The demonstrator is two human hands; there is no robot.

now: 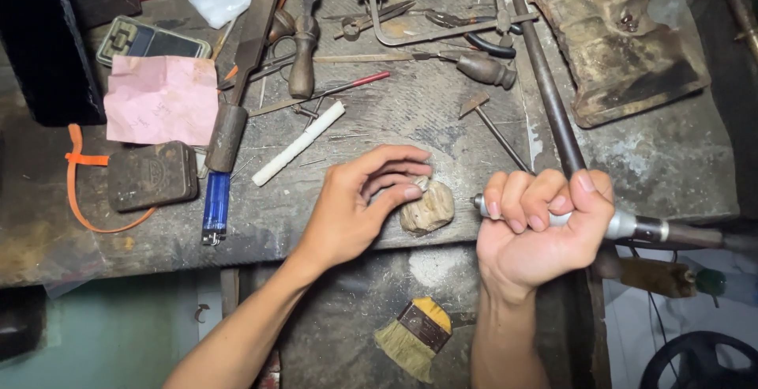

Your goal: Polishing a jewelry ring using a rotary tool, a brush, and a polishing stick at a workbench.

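The small tan lump (427, 209) — looks like a rough carved stone or bone piece — sits at the centre of the frame on the front edge of the worn bench (671, 160). It's pinched by the fingertips of the left hand (355, 207), thumb side tucked underneath, so it's braced against the bench rather than lifted. Just to its right, the right hand (541, 227) is wrapped tight in a fist round a metal rotary handpiece (632, 225), tip pointed at the lump and just beside it. For clean work the piece should probably be kept pressed down and the tool brought in lightly — fingertips sit very near the tip. Files and gravers (442, 57) are scattered at the upper middle, a blue lighter (215, 207) at left, a brush (414, 334) below.
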